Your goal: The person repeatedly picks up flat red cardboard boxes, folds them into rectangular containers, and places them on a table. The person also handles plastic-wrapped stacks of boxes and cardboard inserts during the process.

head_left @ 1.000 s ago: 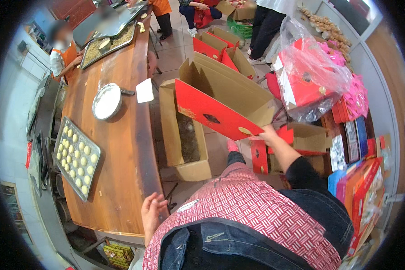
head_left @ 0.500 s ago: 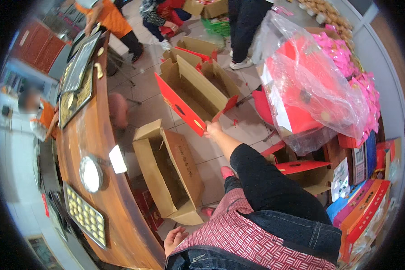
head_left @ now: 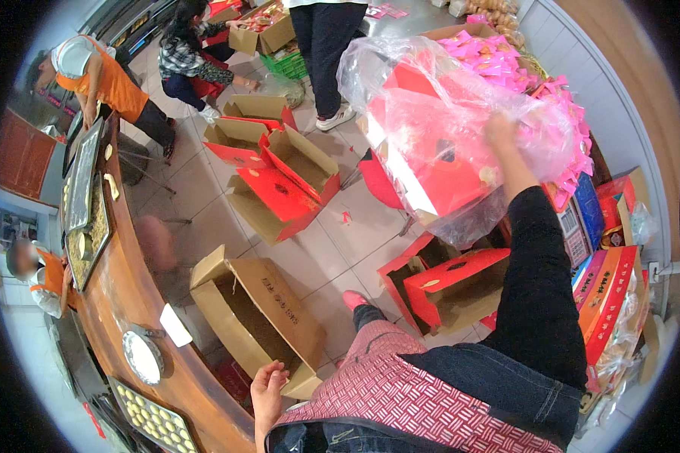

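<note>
My right arm stretches forward to a red flat cardboard stack (head_left: 408, 113) covered by a clear plastic sheet or bag (head_left: 370, 64). My right hand (head_left: 502, 134) is over the red cardboard at the plastic; motion blur smears its fingers. Low beside my apron, my left hand (head_left: 267, 389) is empty, its fingers loosely curled and apart. It is nearest to an open brown cardboard carton (head_left: 287, 302) on the floor. Ahead on the tiles stand several open red boxes with brown insides (head_left: 279, 185). Another open red box (head_left: 457, 279) lies below my right arm.
On the left runs a wooden table (head_left: 196, 385) with a tray of round pastries (head_left: 155, 415) and a white-filled bowl (head_left: 143, 358). Pink packets (head_left: 491, 57) lie beyond the plastic. People in orange aprons (head_left: 113, 87), a crouching person (head_left: 185, 64) and a standing person (head_left: 325, 57) are nearby.
My right hand has let go of the open red box, which now stands on the floor, and moved right to the plastic-covered red stack. My left hand has risen slightly. The view has shifted.
</note>
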Demonstrator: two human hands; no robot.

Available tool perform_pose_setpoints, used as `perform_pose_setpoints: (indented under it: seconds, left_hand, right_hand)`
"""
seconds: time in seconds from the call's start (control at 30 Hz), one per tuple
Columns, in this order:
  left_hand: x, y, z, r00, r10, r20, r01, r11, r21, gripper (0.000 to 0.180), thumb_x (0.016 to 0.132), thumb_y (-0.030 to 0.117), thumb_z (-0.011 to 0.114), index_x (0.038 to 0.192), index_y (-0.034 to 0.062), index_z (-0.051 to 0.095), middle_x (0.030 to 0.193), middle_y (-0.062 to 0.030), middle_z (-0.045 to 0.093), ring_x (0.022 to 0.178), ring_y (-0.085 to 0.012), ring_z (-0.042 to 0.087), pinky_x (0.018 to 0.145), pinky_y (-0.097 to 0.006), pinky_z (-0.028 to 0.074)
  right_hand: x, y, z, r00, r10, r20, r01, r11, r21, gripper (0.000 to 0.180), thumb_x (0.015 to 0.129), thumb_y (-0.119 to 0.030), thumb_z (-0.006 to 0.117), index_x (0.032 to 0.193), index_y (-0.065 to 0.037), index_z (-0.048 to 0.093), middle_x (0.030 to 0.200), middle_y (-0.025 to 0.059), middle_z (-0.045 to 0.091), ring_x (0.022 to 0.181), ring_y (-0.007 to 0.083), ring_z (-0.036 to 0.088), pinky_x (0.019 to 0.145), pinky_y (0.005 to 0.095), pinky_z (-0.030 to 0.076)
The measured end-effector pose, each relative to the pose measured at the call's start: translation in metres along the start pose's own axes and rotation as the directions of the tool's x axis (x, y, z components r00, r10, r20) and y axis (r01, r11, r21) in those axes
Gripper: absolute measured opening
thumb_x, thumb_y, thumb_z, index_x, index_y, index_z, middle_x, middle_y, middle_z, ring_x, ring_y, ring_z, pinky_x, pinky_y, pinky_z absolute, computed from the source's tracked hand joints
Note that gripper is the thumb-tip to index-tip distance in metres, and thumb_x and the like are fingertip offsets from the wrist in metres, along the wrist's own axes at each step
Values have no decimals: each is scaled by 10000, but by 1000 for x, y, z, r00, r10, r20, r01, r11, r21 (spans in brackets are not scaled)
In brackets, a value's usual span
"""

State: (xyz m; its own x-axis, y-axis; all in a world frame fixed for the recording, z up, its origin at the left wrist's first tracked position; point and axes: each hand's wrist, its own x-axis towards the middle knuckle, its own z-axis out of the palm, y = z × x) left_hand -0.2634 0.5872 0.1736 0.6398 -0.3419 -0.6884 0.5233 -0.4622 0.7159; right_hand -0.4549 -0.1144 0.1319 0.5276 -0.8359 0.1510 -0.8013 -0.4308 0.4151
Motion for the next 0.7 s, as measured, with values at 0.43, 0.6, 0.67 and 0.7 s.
perform_pose_setpoints:
  seconds: [0.43,0.6,0.67,0.7]
  left_hand:
    - [3,4,48,997,-57,52,35,934,356,260,867,84,522,1094,-36,560,1003,-103,628,905,-163,600,811,-268,454]
    - [-1,-3,49,998,-65,-11,64,927,369,261,861,98,537,1086,-31,568,982,-93,633,897,-147,595,797,-259,457]
    - [-4,-10,47,1000,-31,3,27,921,388,268,860,126,546,1087,-14,572,956,-98,640,874,-144,600,777,-257,463]
    - [-5,-14,46,1000,-9,3,7,921,390,272,859,139,550,1088,-5,574,943,-100,643,862,-143,602,767,-256,466]
  right_hand:
    - [38,-3,-24,841,-194,505,54,959,279,279,847,-221,473,924,-16,645,953,182,637,936,321,610,823,442,462]
    - [45,-39,16,980,177,-93,-146,952,269,260,836,-232,504,938,-39,643,1039,144,596,984,343,577,833,451,464]
    - [43,-53,12,967,252,45,-254,923,289,256,826,-221,509,959,-40,633,1074,145,572,1016,341,553,831,451,465]
    - [42,-63,7,954,279,108,-299,907,298,256,821,-215,512,969,-41,628,1091,145,560,1033,339,542,830,452,465]
